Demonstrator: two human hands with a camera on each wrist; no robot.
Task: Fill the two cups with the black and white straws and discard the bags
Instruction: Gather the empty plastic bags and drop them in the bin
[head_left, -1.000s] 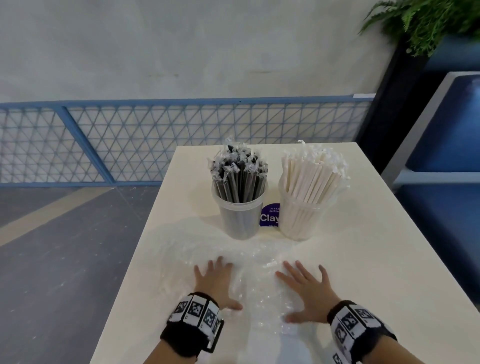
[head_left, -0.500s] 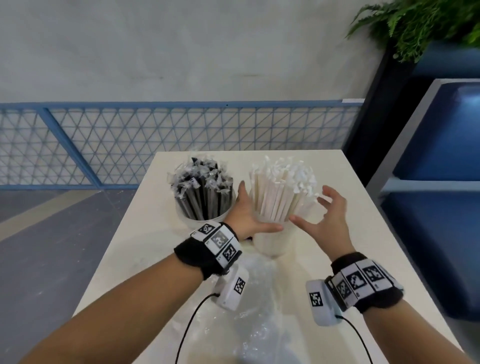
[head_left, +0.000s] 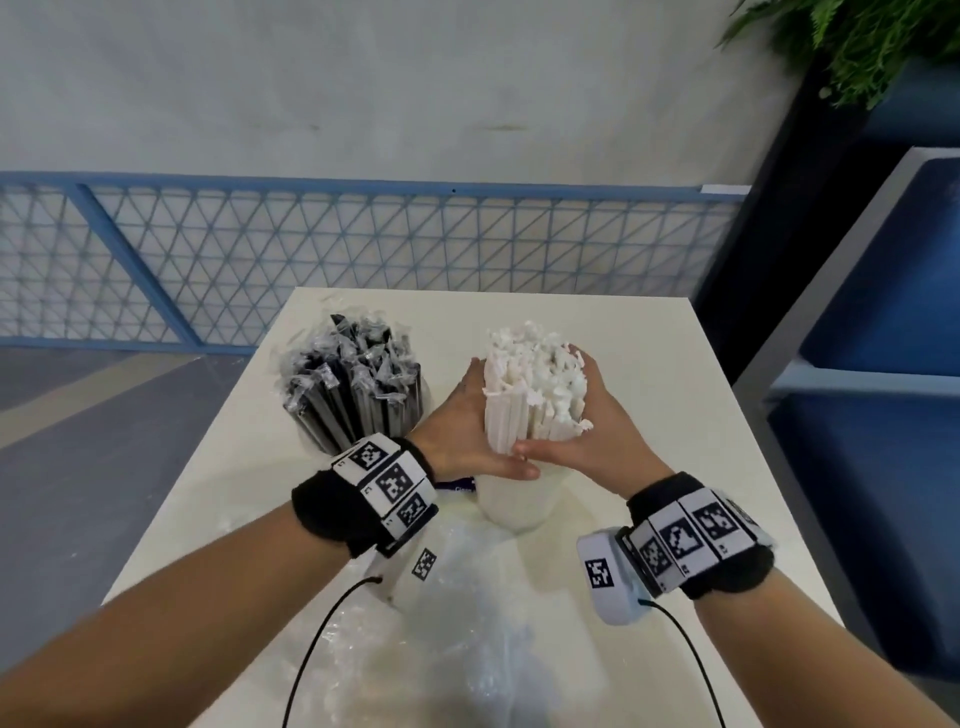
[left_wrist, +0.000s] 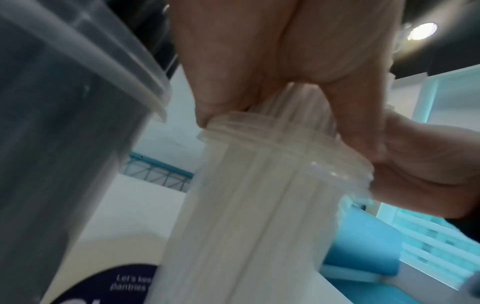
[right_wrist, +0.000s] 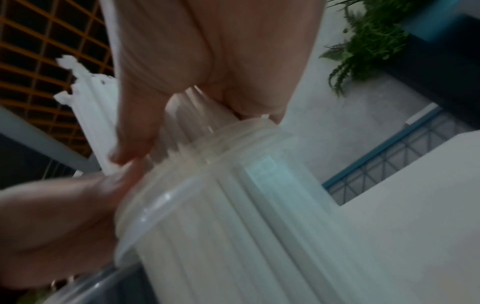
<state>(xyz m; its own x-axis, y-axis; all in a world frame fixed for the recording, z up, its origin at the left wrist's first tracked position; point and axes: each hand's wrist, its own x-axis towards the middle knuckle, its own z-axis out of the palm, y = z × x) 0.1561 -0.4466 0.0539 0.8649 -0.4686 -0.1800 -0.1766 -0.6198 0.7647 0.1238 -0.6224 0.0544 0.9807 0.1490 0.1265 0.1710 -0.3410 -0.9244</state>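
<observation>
Both hands up at the white straws (head_left: 530, 387), which stand packed in their clear cup (head_left: 519, 501) directly between my palms. My left hand (head_left: 467, 431) cups the bundle's left side, thumb laid across the front just above the cup rim. My right hand (head_left: 592, 421) wraps the right side, its thumb meeting the left one. Wrist views confirm both sets of fingers curled round the straws above the rim; I read that as gripping, not resting.

The black straws (head_left: 353, 384) sit in the second cup (left_wrist: 67, 123), just left of my left wrist, untouched.

Step in hand, as I judge it: gathering and squaring the white bundle so it seats upright. Filling looks done for both cups.

Left to do: the clear bags (head_left: 467, 639), lying crumpled on the bench (head_left: 649, 343) below my wrists.

Next move calls for releasing gently so the straws do not fan out or tip the light cup, then pulling both hands back toward me to gather the film.
</observation>
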